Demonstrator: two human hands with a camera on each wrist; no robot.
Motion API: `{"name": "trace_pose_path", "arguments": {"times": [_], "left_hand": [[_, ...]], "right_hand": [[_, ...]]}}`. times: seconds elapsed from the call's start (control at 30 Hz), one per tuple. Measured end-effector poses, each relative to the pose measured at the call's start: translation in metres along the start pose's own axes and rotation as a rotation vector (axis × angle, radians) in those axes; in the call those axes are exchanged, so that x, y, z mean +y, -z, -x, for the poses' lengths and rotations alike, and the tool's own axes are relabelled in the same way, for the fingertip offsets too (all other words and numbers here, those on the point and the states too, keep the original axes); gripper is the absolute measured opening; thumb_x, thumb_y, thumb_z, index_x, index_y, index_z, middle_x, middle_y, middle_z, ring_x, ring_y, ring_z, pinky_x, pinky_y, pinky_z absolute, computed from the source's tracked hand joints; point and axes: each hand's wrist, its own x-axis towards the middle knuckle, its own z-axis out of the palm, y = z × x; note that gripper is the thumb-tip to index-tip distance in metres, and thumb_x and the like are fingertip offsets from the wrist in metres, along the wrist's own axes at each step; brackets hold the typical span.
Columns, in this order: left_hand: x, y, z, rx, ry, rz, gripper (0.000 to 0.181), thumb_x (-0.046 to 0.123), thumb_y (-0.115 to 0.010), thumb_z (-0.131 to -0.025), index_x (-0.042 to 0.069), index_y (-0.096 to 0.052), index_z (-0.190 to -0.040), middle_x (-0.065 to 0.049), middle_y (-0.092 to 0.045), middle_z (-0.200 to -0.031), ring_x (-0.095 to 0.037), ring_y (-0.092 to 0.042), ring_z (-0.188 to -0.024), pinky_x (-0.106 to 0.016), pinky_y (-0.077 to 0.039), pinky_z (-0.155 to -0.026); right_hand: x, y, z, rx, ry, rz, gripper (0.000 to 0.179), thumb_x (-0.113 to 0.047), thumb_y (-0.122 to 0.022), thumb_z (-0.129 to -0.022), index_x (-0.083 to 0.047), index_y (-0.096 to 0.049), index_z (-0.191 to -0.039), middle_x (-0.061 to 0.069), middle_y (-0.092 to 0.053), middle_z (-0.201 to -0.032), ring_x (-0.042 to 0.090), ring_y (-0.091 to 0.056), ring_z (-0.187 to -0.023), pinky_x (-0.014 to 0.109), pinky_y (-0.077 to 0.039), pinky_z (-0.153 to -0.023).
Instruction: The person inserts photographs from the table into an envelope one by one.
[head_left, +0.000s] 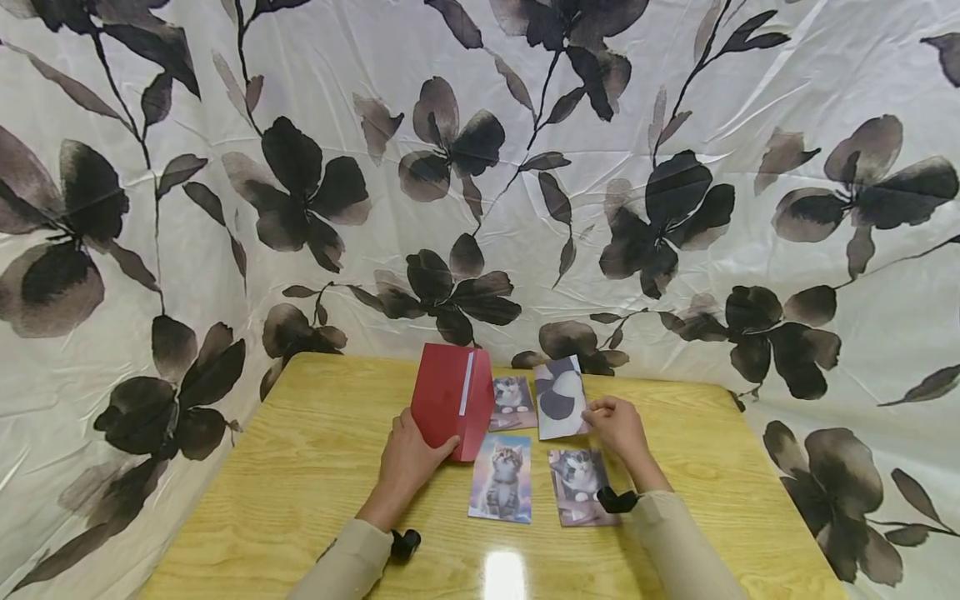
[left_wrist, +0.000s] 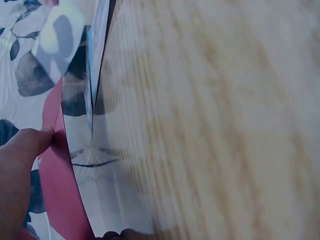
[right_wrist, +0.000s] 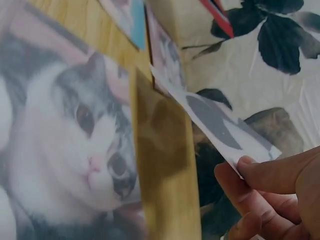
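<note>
A red envelope [head_left: 442,392] with its flap unfolded is gripped by my left hand [head_left: 411,454], thumb on the near side. A pale strip shows along the envelope's opening. My right hand [head_left: 618,429] pinches the edge of a card [head_left: 561,400] with a dark grey and white pattern, raised off the table. Between thumb and fingers, that card [right_wrist: 220,125] appears tilted in the right wrist view. Nearby on the table lie a kitten picture card [head_left: 501,479] and two grey-and-white cat cards, one [head_left: 512,400] behind and another [head_left: 579,479] near my right wrist.
The yellow wood-grain table [head_left: 300,483] carries the cards. A floral cloth [head_left: 450,208] hangs right behind its back edge and along both sides. Bright light reflects off the front of the tabletop.
</note>
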Motion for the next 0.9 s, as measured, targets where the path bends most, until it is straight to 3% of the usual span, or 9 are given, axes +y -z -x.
{"name": "trace_pose_path", "arguments": {"times": [0.2,0.47,0.7,0.9], "left_hand": [[0.001,0.000,-0.001,0.005,0.002,-0.002,0.101,0.050,-0.090,-0.083,-0.010,-0.039,-0.147,-0.026,-0.056,-0.125,-0.040,-0.064,-0.107,-0.056,-0.059,-0.091],[0.001,0.001,-0.002,0.000,0.009,0.002,0.102,0.049,-0.091,-0.083,-0.009,-0.039,-0.148,-0.025,-0.056,-0.126,-0.039,-0.064,-0.108,-0.055,-0.059,-0.092],[0.001,0.002,0.000,0.007,0.008,0.000,0.101,0.048,-0.091,-0.083,-0.010,-0.039,-0.147,-0.026,-0.056,-0.126,-0.039,-0.064,-0.106,-0.056,-0.059,-0.091],[0.001,0.001,-0.001,0.006,0.004,0.002,0.101,0.049,-0.091,-0.083,-0.010,-0.039,-0.147,-0.026,-0.056,-0.126,-0.039,-0.064,-0.107,-0.055,-0.058,-0.092]], "right_hand": [[-0.010,-0.001,0.005,0.034,0.017,-0.050,0.018,-0.015,-0.080,-0.096,0.002,-0.077,-0.101,0.008,-0.078,-0.082,0.012,-0.065,-0.073,0.028,-0.048,-0.066],[-0.019,-0.018,0.011,0.010,-0.057,-0.306,0.022,-0.015,-0.081,-0.096,0.004,-0.077,-0.106,0.007,-0.079,-0.085,0.017,-0.065,-0.074,0.032,-0.052,-0.067],[-0.028,-0.043,0.011,-0.011,-0.041,-0.350,0.020,-0.016,-0.081,-0.097,0.002,-0.078,-0.105,0.009,-0.079,-0.085,0.022,-0.062,-0.071,0.040,-0.052,-0.071],[-0.034,-0.062,0.015,-0.036,-0.034,-0.386,0.018,-0.015,-0.082,-0.096,0.002,-0.076,-0.102,0.004,-0.078,-0.081,0.022,-0.062,-0.071,0.036,-0.051,-0.066]]}}
